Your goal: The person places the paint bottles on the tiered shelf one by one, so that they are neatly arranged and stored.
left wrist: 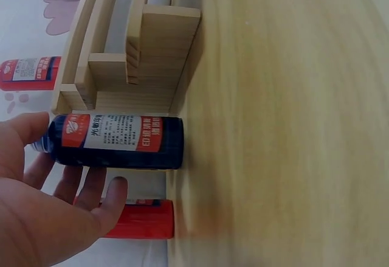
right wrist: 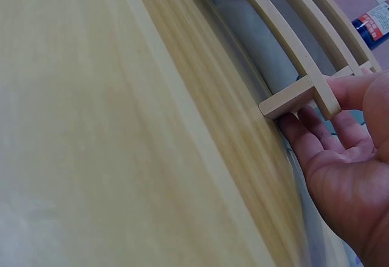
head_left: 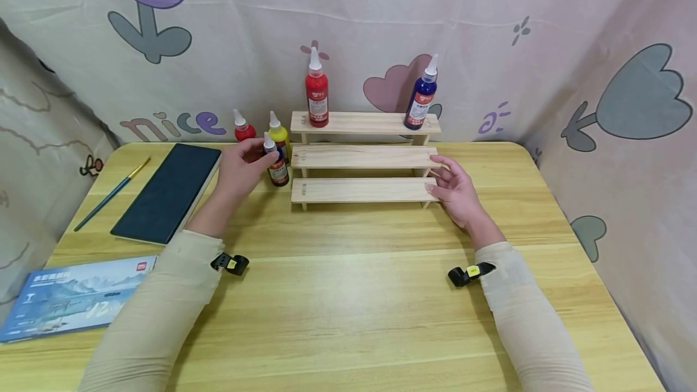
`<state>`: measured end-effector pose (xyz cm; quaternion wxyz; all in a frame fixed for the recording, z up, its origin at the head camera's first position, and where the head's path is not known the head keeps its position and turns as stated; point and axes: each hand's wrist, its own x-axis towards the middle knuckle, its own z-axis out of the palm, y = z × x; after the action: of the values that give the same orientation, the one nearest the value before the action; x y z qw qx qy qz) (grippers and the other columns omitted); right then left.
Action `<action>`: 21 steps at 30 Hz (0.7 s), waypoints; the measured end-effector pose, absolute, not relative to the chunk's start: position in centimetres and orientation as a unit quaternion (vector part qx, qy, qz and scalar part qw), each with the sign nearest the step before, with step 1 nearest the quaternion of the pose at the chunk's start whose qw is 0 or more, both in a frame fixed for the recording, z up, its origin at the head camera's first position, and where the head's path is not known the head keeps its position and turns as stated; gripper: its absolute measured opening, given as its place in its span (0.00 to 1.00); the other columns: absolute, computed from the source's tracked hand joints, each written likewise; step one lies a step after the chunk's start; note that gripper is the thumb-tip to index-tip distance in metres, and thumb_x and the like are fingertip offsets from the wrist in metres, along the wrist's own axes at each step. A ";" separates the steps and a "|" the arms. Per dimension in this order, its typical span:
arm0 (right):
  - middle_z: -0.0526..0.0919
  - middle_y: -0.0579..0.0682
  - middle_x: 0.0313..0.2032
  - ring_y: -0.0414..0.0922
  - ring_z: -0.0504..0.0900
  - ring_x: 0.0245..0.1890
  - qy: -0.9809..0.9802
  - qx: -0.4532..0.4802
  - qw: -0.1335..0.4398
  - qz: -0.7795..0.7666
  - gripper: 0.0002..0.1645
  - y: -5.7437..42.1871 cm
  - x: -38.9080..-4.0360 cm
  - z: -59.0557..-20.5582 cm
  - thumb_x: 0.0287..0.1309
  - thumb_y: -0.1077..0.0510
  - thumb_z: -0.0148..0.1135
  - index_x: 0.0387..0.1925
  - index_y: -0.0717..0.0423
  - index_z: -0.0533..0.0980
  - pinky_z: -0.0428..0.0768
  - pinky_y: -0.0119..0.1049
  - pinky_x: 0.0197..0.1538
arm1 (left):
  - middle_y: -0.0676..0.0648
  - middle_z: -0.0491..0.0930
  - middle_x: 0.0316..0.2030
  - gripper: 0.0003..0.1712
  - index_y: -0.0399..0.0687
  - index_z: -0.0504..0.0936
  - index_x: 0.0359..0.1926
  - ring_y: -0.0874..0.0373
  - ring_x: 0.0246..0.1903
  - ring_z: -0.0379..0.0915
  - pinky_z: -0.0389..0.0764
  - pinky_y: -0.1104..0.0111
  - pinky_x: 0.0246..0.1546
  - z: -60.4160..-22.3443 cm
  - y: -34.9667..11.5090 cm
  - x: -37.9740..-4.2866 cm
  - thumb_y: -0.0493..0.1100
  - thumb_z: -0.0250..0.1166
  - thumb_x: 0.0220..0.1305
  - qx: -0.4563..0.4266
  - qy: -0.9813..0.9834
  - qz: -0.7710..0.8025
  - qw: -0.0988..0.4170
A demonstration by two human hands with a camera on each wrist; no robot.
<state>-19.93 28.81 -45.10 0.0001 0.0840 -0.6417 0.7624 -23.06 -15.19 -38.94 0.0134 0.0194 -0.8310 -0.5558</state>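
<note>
At the left end of a three-step wooden display rack [head_left: 362,190], my left hand [head_left: 239,168] pinches a dark blue paint bottle [head_left: 279,173] near its neck. The left wrist view shows this bottle [left wrist: 121,141] upright, its base close to the tabletop, with the other fingers spread behind it. A yellow bottle [head_left: 280,133] and a red bottle [head_left: 244,132] stand just behind that hand. My right hand [head_left: 456,192] grips the rack's right end, thumb on the lowest step. In the right wrist view its fingers curl around the side support [right wrist: 289,98].
On the top step stand a red bottle [head_left: 317,98] at left and a blue bottle [head_left: 420,101] at right. A dark notebook [head_left: 167,192], a paintbrush [head_left: 111,194] and a blue flat box [head_left: 76,296] lie on the left of the table [head_left: 348,307]. A printed curtain [head_left: 261,29] hangs behind.
</note>
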 end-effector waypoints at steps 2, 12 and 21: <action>0.76 0.55 0.59 0.64 0.69 0.62 -0.641 0.085 0.000 0.763 0.42 28.8 -19.9 -45.1 0.54 0.86 0.53 0.67 0.55 0.69 0.80 0.39 0.53 | 0.42 0.75 0.60 0.28 0.45 0.76 0.65 0.48 0.57 0.70 0.72 0.56 0.60 -39.1 -15.2 -23.1 0.50 0.67 0.68 0.024 -0.826 -0.563 0.008; 0.76 0.55 0.60 0.69 0.64 0.64 -0.641 0.086 -0.003 0.763 0.41 28.8 -19.8 -45.1 0.55 0.85 0.53 0.66 0.54 0.69 0.80 0.39 0.53 | 0.43 0.75 0.60 0.29 0.46 0.75 0.65 0.49 0.58 0.71 0.72 0.58 0.61 -39.9 -15.5 -23.2 0.52 0.67 0.68 0.020 -0.827 -0.561 0.014; 0.76 0.55 0.60 0.68 0.66 0.64 -0.644 0.085 0.001 0.760 0.41 28.9 -19.9 -45.1 0.55 0.85 0.54 0.66 0.53 0.70 0.80 0.38 0.53 | 0.42 0.74 0.59 0.31 0.47 0.73 0.68 0.49 0.57 0.71 0.78 0.55 0.54 -39.9 -16.1 -22.8 0.51 0.66 0.68 0.044 -0.797 -0.601 0.018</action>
<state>-19.90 28.90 -45.08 0.0010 0.0845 -0.6444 0.7600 -22.76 -16.07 -39.92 0.0182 0.0438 -0.7975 -0.6015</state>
